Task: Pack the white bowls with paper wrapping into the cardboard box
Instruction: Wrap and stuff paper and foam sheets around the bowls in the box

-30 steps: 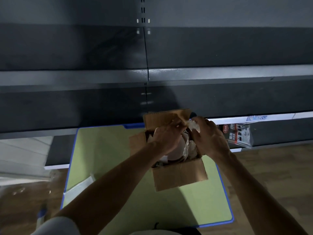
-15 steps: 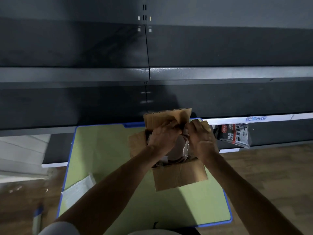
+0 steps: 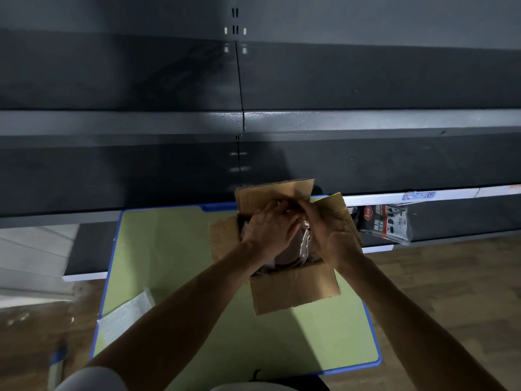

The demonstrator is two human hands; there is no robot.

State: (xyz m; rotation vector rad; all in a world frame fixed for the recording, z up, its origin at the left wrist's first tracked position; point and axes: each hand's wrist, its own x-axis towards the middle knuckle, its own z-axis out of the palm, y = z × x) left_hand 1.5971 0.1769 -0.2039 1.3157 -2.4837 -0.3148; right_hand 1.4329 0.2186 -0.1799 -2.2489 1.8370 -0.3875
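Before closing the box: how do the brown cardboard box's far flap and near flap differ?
The far flap stands upright behind the left hand and right hand; the near flap folds outward toward the person, over the green mat. The hands hide the far flap's lower edge; the near flap shows almost whole. Both are brown cardboard, both open.

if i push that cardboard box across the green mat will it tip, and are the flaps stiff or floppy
The cardboard box would probably slide, not tip: it sits broad on the green mat. Its creased, splayed flaps look floppy, so poor handles. The bowl inside likely adds weight.
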